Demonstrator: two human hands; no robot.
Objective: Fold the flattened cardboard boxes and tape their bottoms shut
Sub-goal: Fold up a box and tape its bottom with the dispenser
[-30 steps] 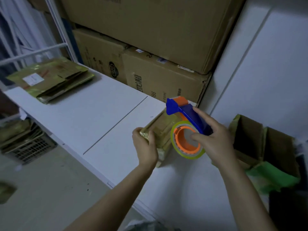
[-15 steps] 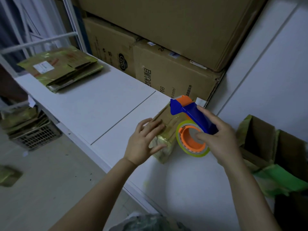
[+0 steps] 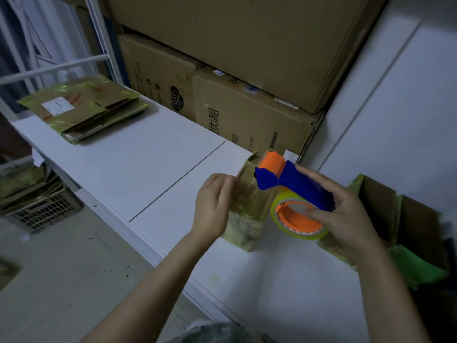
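A small cardboard box (image 3: 247, 226), its sides covered in yellowish tape, stands on the white table (image 3: 138, 164). My left hand (image 3: 212, 209) is blurred by motion at the box's left side, fingers loosely bent over its top; whether it touches the box I cannot tell. My right hand (image 3: 346, 219) grips the blue handle of a tape dispenser (image 3: 294, 184) just right of the box. The dispenser has an orange head and a yellow-green tape roll (image 3: 299, 219). A stack of flattened boxes (image 3: 81, 110) lies at the table's far left.
Large cardboard cartons (image 3: 247, 115) are stacked along the back, behind the small box. An open cardboard box (image 3: 385, 206) holding something green stands at the right. A plastic crate (image 3: 42, 214) with flattened cardboard sits on the floor at the left.
My left hand went from gripping the box's near end to lying flat on top, and now sits blurred at its left side. The dispenser stays beside the box in my right hand.
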